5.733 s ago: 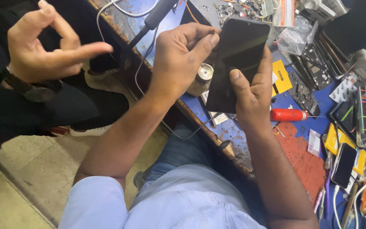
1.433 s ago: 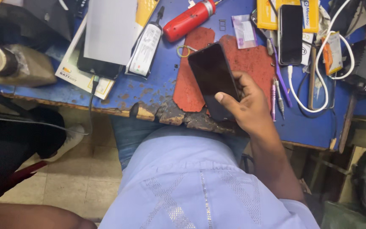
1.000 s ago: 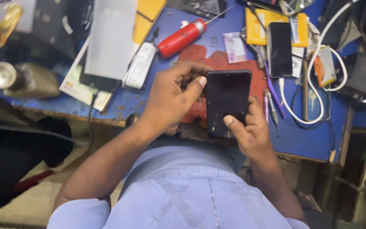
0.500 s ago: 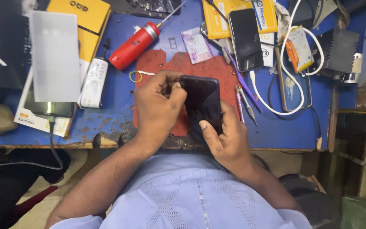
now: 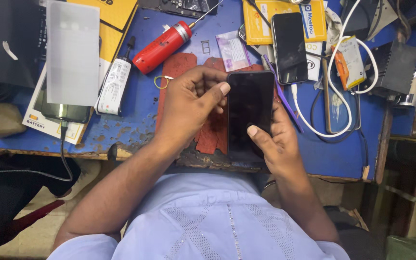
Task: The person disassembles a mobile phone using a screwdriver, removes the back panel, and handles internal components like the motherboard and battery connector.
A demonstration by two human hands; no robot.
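A dark smartphone is being held upright over the near edge of the blue workbench, above a worn red mat. It is being cradled from below and from the right by the right hand, whose thumb is lying on the lower part of the glass, so the phone is being clasped there. Its upper left edge is being touched by the thumb of the left hand, whose fingers are curled; whether that hand is truly gripping the phone cannot be told.

Little free room is being left around it: a purple tool and a second black phone are lying just to the right, a white cable beyond them, and a red screwdriver and a white tube to the left.

Compared with half a second ago, the same two-handed hold over the mat is being kept, with the phone's place hardly changed.
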